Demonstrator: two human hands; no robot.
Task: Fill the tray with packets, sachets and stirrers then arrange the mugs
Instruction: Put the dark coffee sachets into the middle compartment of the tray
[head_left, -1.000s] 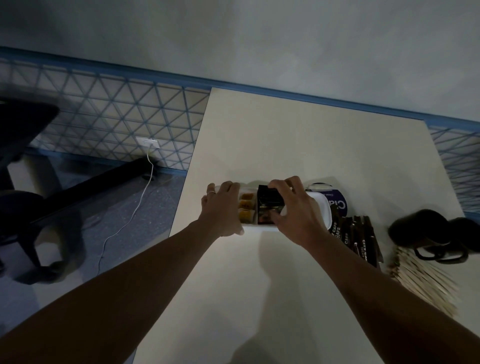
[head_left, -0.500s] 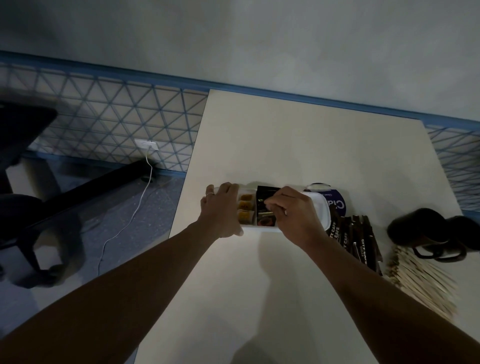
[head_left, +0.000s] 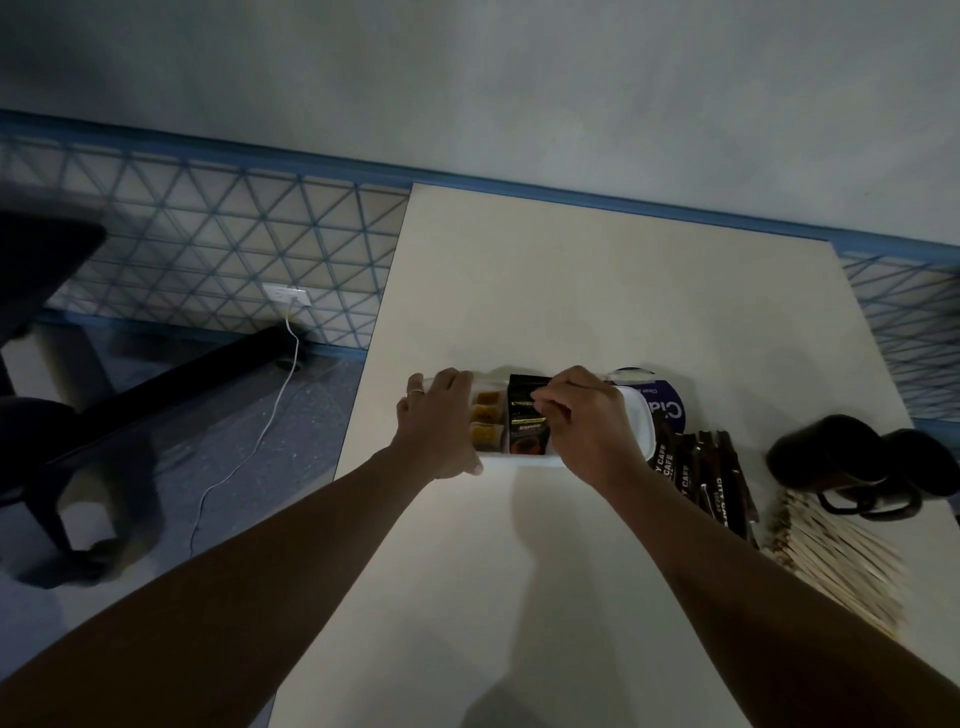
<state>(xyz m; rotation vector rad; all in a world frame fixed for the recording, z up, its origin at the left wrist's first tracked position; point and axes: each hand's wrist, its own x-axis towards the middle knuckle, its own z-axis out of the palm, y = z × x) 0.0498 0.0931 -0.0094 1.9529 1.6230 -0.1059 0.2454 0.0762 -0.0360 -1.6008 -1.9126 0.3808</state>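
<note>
— Where are the fingers?

— The right hand (head_left: 587, 421) has its fingers (head_left: 545, 404) pinched together on the top edge of a dark packet (head_left: 529, 415) standing in the middle compartment of the white tray (head_left: 519, 460). The left hand (head_left: 436, 421) clamps the tray's left end, thumb on the near rim.

— And around the tray?

— Yellow sachets (head_left: 487, 422) sit in its left compartment. Right of the tray lie a pile of dark packets (head_left: 701, 478), wooden stirrers (head_left: 841, 561) and two dark mugs (head_left: 857, 462), all on the pale surface (head_left: 571, 286).

— Anything hidden?

— The right hand covers the tray's right compartment; a purple round object (head_left: 670, 410) behind it is mostly blocked.
</note>
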